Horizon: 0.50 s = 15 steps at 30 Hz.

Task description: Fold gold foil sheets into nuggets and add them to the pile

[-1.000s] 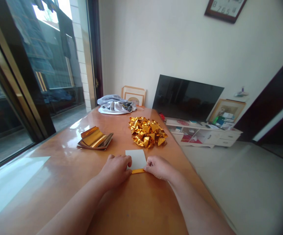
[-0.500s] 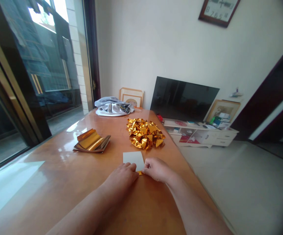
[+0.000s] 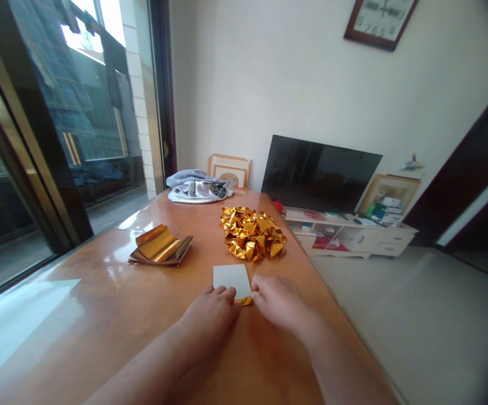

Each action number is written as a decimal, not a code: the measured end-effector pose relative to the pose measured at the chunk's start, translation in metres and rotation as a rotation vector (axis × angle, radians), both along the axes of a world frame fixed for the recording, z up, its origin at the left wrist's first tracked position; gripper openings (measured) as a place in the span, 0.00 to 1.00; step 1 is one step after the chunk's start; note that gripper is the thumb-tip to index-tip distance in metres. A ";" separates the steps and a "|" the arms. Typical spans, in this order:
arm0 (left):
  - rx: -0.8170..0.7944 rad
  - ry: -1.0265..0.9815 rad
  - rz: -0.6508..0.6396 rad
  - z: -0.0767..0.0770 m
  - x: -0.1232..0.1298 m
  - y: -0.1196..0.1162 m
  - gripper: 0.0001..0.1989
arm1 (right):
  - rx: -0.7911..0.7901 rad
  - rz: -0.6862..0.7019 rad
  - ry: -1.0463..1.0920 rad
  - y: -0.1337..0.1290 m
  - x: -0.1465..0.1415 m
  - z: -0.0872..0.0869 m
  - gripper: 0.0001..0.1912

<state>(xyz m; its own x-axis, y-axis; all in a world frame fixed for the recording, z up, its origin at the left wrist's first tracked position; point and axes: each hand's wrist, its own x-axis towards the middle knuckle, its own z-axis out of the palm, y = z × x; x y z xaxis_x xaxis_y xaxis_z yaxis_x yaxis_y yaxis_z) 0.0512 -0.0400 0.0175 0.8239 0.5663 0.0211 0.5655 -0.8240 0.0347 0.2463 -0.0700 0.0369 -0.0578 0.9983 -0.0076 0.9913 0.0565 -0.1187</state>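
Gold foil strip (image 3: pixel 244 301) under a white card's (image 3: pixel 232 280) near edge on the wooden counter (image 3: pixel 100 320), left hand (image 3: pixel 209 322) and right hand (image 3: pixel 281 304) loosely open, neither grip clenched, slick foil liable to slide askew from too light a touch.

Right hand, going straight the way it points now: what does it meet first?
Probably the gold foil strip at the lower edge of the white paper sheet, just past the fingertips of the right hand. Depth is unclear here, so the fingers may already be touching it.
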 end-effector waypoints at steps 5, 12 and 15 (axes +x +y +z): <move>-0.010 -0.009 0.003 0.000 0.000 0.001 0.12 | -0.121 0.260 -0.049 -0.020 -0.017 0.007 0.15; -0.041 -0.015 0.007 0.002 -0.001 0.000 0.11 | -0.252 0.249 -0.134 -0.023 -0.023 0.016 0.18; -0.048 -0.008 0.007 0.003 -0.001 0.000 0.11 | -0.256 0.234 -0.154 -0.024 -0.017 0.021 0.18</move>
